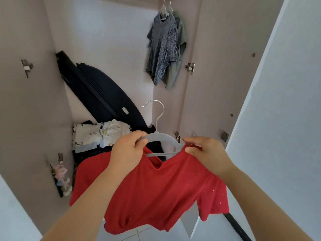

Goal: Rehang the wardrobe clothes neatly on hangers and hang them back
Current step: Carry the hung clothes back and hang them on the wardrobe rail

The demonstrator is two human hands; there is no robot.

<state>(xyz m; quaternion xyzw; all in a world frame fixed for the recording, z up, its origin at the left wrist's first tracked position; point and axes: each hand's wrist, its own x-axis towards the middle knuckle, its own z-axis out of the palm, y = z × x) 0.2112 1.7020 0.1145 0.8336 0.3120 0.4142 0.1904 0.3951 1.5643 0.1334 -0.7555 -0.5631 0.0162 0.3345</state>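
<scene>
Left hand [128, 150]: fingers curled round the left arm of the grey hanger [163, 137]; forearm enters from 7 o'clock. Right hand [206, 153]: thumb and fingers pinch the red shirt [156, 188] at the hanger's right end; forearm enters from 5 o'clock. Hanger is held in front of the open wardrobe, silver hook pointing to 12 o'clock. Shirt drapes below both hands.

Surroundings:
- 1 o'clock, high: grey marled shirt [163, 47] hanging, green shirt [181, 49] just behind it.
- 10 o'clock: long black object [97, 94] leaning diagonally.
- 11 o'clock: pile of light clothes [97, 134], partly hidden by left hand.
- 3 o'clock: open door [278, 110].
</scene>
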